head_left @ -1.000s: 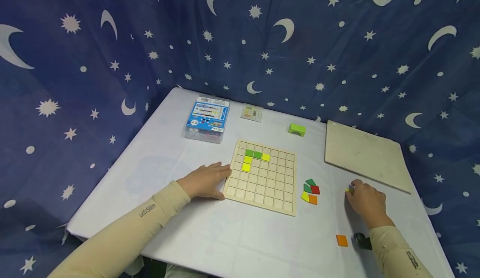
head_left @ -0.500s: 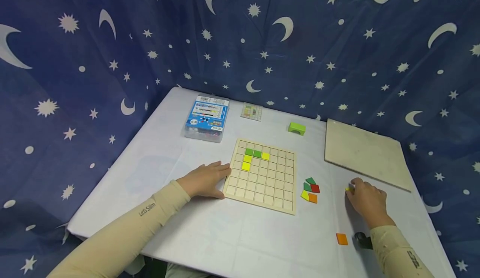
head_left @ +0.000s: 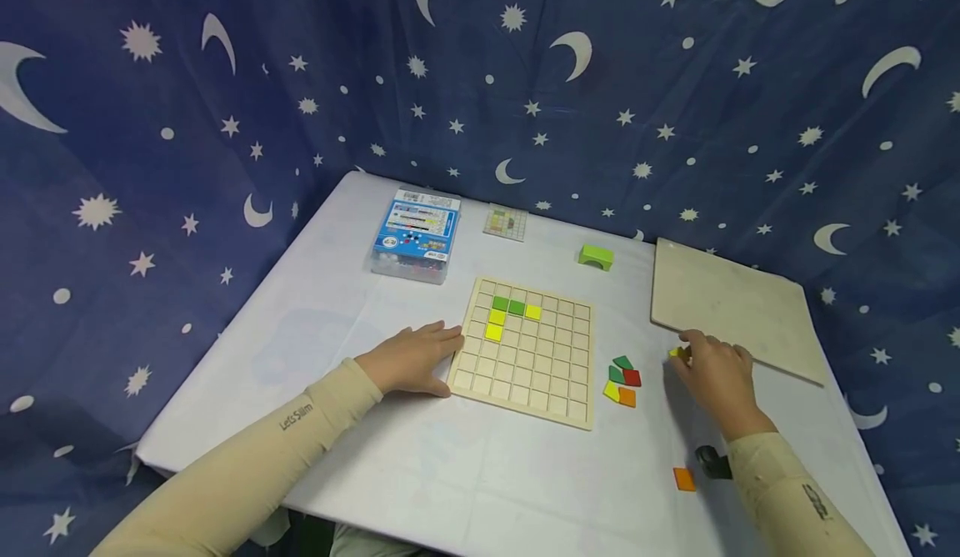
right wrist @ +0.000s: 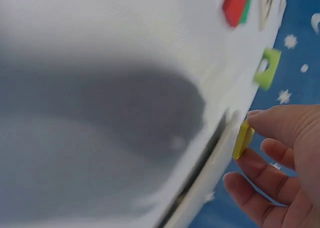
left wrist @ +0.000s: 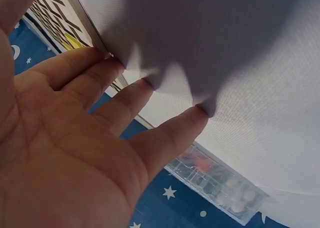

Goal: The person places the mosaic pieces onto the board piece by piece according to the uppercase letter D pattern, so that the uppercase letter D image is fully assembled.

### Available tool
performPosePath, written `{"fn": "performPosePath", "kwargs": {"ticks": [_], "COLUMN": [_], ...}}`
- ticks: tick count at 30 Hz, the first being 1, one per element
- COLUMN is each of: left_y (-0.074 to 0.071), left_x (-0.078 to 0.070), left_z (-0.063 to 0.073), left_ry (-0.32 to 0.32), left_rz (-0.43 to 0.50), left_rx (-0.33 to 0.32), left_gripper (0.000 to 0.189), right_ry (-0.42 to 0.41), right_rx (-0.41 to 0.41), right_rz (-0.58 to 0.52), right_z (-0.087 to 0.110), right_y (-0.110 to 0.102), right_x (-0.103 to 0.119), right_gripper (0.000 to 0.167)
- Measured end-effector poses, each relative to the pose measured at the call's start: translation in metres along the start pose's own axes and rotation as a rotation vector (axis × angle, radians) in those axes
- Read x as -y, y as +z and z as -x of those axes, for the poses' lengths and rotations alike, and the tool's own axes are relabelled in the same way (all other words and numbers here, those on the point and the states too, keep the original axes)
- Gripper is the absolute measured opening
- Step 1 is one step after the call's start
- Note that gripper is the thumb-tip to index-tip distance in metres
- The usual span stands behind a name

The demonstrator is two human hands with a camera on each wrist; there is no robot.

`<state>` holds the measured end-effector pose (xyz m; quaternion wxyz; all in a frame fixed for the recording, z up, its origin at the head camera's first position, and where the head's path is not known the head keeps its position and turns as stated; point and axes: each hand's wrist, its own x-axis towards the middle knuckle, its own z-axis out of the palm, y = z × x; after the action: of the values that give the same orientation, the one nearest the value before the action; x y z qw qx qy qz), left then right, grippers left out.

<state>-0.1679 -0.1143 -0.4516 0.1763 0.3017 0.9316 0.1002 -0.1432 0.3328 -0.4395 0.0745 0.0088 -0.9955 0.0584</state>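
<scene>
My left hand [head_left: 411,361] rests with fingers extended against the left edge of a wooden grid board [head_left: 517,382]. Two green squares [head_left: 516,308] and several yellow squares [head_left: 494,332] sit in the board's upper-left cells. Over the table at the right, my right hand [head_left: 716,380] pinches a yellow tile [right wrist: 243,139] between thumb and fingers, above the white cloth. Between the board and that hand lies a small group of loose tiles, among them a red square [head_left: 632,378], an orange square [head_left: 627,397] and a yellow piece [head_left: 611,391].
A plain wooden panel [head_left: 735,307] lies at the back right. Farther back stand a green arch block [head_left: 596,257], a small pattern card [head_left: 506,223] and a clear box with a blue label [head_left: 416,236]. An orange tile [head_left: 684,479] lies beside a dark object [head_left: 712,462] near the right forearm.
My right hand has moved left and slightly away from me, carrying the yellow tile. The left hand and the board have stayed in place.
</scene>
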Motion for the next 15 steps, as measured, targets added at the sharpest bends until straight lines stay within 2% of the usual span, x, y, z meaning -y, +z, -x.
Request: {"fn": "performPosePath", "kwargs": {"ticks": [2,7,13,15], "left_y": [0.0,0.0,-0.001,-0.001], "left_x": [0.0,0.0,0.0,0.0], "left_z": [-0.001,0.0,0.001,0.001], "left_ry": [0.0,0.001,0.0,0.0], "left_rz": [0.0,0.006,0.007,0.009], "left_rx": [-0.001,-0.007,-0.006,-0.005], "left_gripper": [0.077,0.077,0.079,0.079], "right_ry": [-0.047,-0.16,-0.441,-0.507], "right_rx": [-0.029,-0.029,-0.086,-0.089], "right_rz": [-0.005,-0.002,0.018,0.028], "right_z": [-0.005,-0.016,-0.02,-0.02], "right_y": [-0.003,-0.003,0.006,0.009], "right_x": [0.014,0.061,0.123,0.143], "right_gripper": [0.041,0.041,0.041,0.041]}}
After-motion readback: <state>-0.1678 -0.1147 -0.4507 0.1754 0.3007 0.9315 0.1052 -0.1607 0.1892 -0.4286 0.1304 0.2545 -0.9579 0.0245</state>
